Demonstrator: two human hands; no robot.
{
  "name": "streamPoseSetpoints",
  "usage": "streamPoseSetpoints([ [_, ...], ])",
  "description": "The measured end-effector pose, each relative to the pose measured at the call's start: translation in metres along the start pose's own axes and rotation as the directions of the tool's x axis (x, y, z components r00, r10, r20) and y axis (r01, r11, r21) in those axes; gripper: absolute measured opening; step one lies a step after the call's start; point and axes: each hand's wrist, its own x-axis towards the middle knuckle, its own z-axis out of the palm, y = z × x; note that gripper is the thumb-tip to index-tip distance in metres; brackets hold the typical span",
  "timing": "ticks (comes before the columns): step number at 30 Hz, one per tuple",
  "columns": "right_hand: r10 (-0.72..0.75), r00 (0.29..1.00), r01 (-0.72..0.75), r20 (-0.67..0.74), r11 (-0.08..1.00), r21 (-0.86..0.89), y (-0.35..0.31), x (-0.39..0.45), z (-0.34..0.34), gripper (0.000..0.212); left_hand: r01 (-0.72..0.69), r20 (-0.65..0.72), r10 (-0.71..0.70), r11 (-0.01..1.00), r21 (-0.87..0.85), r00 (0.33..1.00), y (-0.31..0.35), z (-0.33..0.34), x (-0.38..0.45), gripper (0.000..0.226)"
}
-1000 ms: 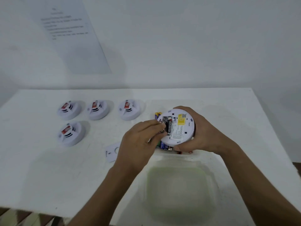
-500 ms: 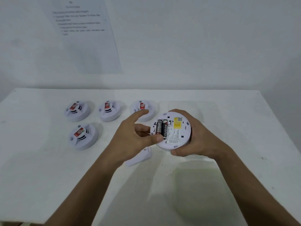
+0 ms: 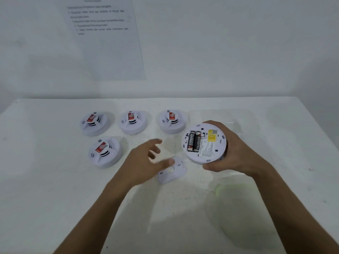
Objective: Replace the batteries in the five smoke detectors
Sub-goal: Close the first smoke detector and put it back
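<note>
White plastic battery cover (image 3: pixel 171 170) lies flat on the table (image 3: pixel 55 189), just under and right of the left hand (image 3: pixel 146 162), its long axis running left-right. Left hand is nearer; fingers spread apart, holding nothing, blurred, contact with cover unclear. Right hand (image 3: pixel 236 153) grips the smoke detector (image 3: pixel 204 143) underside-up above the table, two black batteries (image 3: pixel 194 141) seated, compartment uncovered. Judged next: pick up cover
</note>
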Motion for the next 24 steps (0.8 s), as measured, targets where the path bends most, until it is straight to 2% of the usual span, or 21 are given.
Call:
streamPoseSetpoints([
  [1,0.001,1.0,-0.001,-0.004,1.0,-0.002,0.0,-0.002,-0.001,0.091,-0.014,0.034,0.009,0.988,0.152,0.999,-0.009,0.004,-0.001,0.078],
  [3,0.0,1.0,0.0,0.0,1.0,-0.013,-0.001,-0.005,-0.001,0.09,-0.074,0.114,0.037,0.939,0.337,0.993,-0.023,0.016,-0.001,0.079],
  [6,0.005,1.0,-0.005,0.005,1.0,-0.01,-0.001,-0.007,0.0,0.088,-0.127,0.14,0.073,0.893,0.431,0.987,-0.034,0.025,0.005,0.065],
  [10,0.005,1.0,-0.004,0.013,1.0,-0.023,0.0,-0.007,0.0,0.088,-0.187,0.156,0.138,0.911,0.368,0.978,-0.044,0.024,0.015,0.047],
  [15,-0.003,1.0,0.005,0.03,0.999,-0.037,0.002,-0.002,-0.001,0.09,-0.239,0.149,0.196,0.891,0.386,0.969,-0.046,0.019,0.015,0.045],
  [18,-0.001,0.999,0.001,0.032,1.0,-0.018,0.003,-0.001,-0.001,0.088,-0.216,-0.002,0.225,0.936,0.278,0.974,-0.035,-0.002,0.01,0.05],
  [21,0.009,0.999,-0.008,0.032,1.0,-0.013,0.003,0.0,-0.002,0.089,-0.329,-0.232,0.363,0.929,0.171,0.903,-0.008,-0.026,0.005,0.053],
  [22,0.01,0.999,-0.009,0.035,1.0,-0.012,0.003,0.001,-0.001,0.089,-0.386,-0.248,0.415,0.909,0.159,0.875,0.004,-0.03,0.003,0.052],
  [24,0.006,0.999,-0.005,0.05,1.0,-0.016,0.003,0.004,0.001,0.091,-0.491,-0.194,0.509,0.861,0.134,0.839,0.025,-0.031,0.001,0.053],
])
